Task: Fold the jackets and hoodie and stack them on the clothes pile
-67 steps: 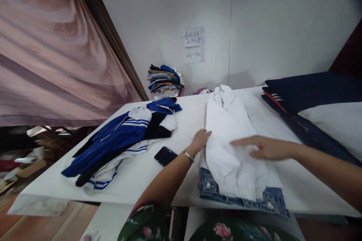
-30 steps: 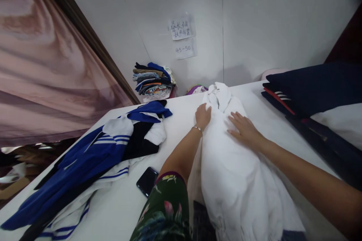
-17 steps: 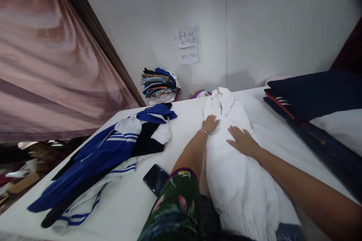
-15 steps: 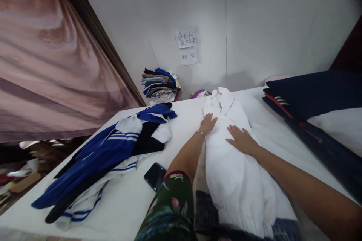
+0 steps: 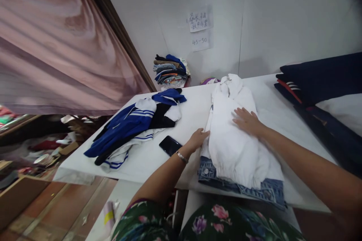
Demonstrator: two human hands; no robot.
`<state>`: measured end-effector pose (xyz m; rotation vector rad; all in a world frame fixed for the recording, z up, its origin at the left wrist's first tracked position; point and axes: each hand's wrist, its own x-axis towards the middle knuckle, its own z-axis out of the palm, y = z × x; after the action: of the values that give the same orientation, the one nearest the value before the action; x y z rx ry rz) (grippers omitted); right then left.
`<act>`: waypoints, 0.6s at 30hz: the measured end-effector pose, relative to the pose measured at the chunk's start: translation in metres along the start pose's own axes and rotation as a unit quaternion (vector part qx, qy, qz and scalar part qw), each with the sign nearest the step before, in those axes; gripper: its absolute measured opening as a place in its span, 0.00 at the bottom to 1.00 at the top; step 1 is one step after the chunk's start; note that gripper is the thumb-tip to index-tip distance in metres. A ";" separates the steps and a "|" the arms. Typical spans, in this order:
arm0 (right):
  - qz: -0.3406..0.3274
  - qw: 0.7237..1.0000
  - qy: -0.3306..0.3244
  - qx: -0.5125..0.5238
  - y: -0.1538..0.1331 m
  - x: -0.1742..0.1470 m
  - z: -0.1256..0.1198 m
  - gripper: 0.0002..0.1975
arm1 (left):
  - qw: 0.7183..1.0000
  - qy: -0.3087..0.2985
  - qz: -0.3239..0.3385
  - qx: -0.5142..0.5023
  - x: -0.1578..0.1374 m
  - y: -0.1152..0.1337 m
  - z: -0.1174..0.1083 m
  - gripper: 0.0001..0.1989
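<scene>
the right hand (image 5: 246, 121) is lying palm down, fingers spread, on the upper part of the white garment (image 5: 234, 150); it is touching the cloth without gripping it. the left hand (image 5: 198, 139) is meeting the garment's left edge with fingers partly curled; whether they are pinching cloth, the view is not showing. the garment is lying on the white table (image 5: 268, 92), collar toward the wall (image 5: 271, 19), with denim (image 5: 206, 171) showing below its lower edge.

caution: the layers could be wrinkling or shifting if the right palm is dragging sideways without a firm hold at the left edge. the denim could be slipping over the table front if cloth is being pulled toward the body.

containers: at lower left, a brown box (image 5: 21, 197) is standing below table height; mixed articles are showing behind its near wall, too jumbled to identify.
</scene>
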<state>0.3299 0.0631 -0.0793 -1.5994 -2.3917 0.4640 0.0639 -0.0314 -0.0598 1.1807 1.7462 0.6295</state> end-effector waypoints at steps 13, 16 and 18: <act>-0.078 0.994 0.009 0.079 -0.021 -0.095 0.014 0.33 | 0.991 -0.030 0.036 -0.128 -0.056 -0.003 0.011 0.58; 0.020 0.987 0.097 0.124 0.016 -0.116 0.013 0.35 | 0.984 -0.040 0.002 -0.173 -0.072 -0.009 0.006 0.58; 0.095 0.975 0.108 0.171 0.033 -0.135 0.017 0.37 | 0.982 -0.041 -0.005 -0.182 -0.080 -0.014 0.005 0.60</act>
<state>0.4034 -0.0522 -0.1089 -1.6295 -1.8905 0.6583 0.0728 -0.1101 -0.0415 0.9279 1.4892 0.8415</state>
